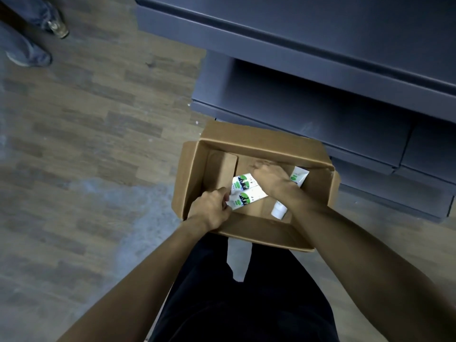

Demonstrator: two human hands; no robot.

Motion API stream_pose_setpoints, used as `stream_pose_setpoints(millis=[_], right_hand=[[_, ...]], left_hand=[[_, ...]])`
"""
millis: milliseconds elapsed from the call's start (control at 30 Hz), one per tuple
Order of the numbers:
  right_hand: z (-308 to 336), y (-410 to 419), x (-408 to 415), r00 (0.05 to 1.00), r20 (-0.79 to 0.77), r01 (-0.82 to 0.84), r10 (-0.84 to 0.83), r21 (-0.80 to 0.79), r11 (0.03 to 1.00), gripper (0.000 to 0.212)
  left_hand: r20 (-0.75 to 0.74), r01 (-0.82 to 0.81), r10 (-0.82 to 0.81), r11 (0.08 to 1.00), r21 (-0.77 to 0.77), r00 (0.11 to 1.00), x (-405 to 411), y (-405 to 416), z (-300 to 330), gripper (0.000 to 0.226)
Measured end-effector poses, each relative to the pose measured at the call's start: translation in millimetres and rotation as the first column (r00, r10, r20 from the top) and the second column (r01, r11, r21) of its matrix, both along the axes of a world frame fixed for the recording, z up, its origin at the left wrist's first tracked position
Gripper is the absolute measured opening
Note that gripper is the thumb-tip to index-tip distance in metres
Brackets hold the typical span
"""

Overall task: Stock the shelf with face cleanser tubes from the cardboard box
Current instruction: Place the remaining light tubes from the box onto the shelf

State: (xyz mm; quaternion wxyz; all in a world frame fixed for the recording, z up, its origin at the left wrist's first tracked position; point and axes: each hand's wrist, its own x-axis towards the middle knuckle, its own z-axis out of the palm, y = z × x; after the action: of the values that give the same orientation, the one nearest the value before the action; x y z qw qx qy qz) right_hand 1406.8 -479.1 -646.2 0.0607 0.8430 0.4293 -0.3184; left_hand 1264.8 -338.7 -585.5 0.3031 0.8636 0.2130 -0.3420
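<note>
An open cardboard box point(195, 174) stands on the floor in front of me, against the foot of the dark grey shelf unit point(308, 99). Inside lie white face cleanser tubes with green and black print. Two tubes point(246, 191) lie side by side in the middle. My left hand point(212, 208) grips their near ends, and my right hand point(269, 178) is closed over their far ends. A third tube point(299, 176) leans in the far right corner. A white cap point(278, 210) of another tube shows under my right forearm.
The grey shelf boards step upward toward the top right. Wood-pattern floor spreads to the left. Another person's feet point(29, 48) in blue jeans stand at the top left. My dark trousers fill the lower middle.
</note>
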Motion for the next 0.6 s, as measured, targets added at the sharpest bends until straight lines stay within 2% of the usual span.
stream_pose_setpoints(millis=[200,333,400,500,600], right_hand=[[23,-10,2,0.997,0.072,-0.001,0.007,-0.088,0.996,0.043],[57,-30,-4,0.980,0.149,0.143,-0.129,-0.095,0.985,0.038],[76,-40,-10,0.961,0.138,0.248,-0.239,-0.054,0.967,0.037],[109,-49,-20,0.869,0.017,0.489,-0.494,0.113,0.865,0.032],[144,-51,-35,0.735,-0.143,0.664,-0.663,0.347,0.662,0.034]], left_hand=[[0.032,-0.039,0.040,0.999,-0.023,0.999,8,2,17,0.018],[0.052,-0.063,0.066,0.997,-0.052,0.996,18,6,39,0.022],[0.064,-0.073,0.078,0.995,-0.073,0.995,23,6,50,0.020],[0.128,-0.071,0.084,0.992,-0.105,0.988,29,4,67,0.015],[0.255,-0.036,0.068,0.991,-0.127,0.965,34,-1,90,0.019]])
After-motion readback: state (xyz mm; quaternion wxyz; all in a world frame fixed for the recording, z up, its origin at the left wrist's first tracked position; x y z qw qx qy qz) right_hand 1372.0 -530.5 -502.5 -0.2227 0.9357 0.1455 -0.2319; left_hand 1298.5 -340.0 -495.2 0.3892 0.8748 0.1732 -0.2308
